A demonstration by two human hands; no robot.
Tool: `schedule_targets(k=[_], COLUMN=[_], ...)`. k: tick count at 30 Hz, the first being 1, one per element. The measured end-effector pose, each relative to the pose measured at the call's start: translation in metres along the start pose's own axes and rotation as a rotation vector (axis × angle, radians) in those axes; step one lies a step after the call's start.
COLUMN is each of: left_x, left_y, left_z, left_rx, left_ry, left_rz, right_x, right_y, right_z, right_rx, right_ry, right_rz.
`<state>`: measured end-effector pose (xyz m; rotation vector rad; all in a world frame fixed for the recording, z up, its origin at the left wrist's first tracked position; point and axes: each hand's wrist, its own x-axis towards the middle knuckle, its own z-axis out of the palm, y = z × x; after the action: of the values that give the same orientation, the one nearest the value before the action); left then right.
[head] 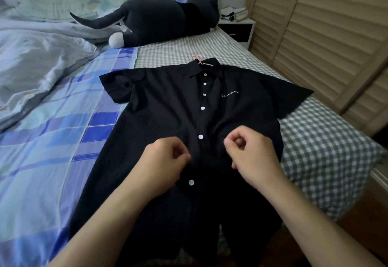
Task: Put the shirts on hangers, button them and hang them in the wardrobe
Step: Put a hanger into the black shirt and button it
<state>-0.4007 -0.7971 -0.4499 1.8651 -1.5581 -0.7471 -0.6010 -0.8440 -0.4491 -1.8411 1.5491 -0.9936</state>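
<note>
Both hands, left hand [165,157] and right hand [249,153], pinching shirt [159,109] placket edges mid-buttoning; hanger [199,60] in. Next: fasten lower button [191,182].

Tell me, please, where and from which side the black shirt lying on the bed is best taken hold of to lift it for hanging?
Take the pink hanger hook poking out above the collar, reaching from the far, collar end. The black shirt lies flat with the hanger already inside its shoulders, so lifting there should probably let it hang straight, whereas gripping the loose cloth would likely bunch it.
</note>
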Motion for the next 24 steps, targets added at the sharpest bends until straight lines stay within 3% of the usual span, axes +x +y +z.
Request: schedule_targets(k=[3, 5, 7, 9, 12, 17, 24], left_x=[-0.021, -0.029, -0.034, -0.037, -0.039, -0.041, -0.037], left_y=[-0.002, -0.006, -0.008, -0.007, -0.008, -0.008, -0.017], left_z=[0.013, 0.028, 0.041, 0.047, 0.052, 0.054, 0.044], left_rx=[0.056, 0.259, 0.368, 0.407, 0.457, 0.526, 0.395], left_ry=[-0.101, -0.047, 0.021, 0.071, 0.091, 0.058, -0.006], left_rz=[-0.022, 0.03, 0.073, 0.086, 0.079, 0.089, 0.108], right_x=[-0.035, -0.052, -0.058, -0.057, -0.05, -0.04, -0.036], right_y=[0.008, 0.013, 0.012, 0.01, 0.009, 0.008, 0.013], right_z=[0.011, 0.024, 0.029, 0.028, 0.021, 0.007, 0.009], right_rx=[-0.172, -0.438, -0.558, -0.519, -0.459, -0.137, -0.066], right_ry=[-0.183, -0.321, -0.309, -0.255, -0.303, -0.37, -0.449], right_rz=[-0.061, -0.111, -0.145, -0.097, 0.025, 0.278, 0.337])
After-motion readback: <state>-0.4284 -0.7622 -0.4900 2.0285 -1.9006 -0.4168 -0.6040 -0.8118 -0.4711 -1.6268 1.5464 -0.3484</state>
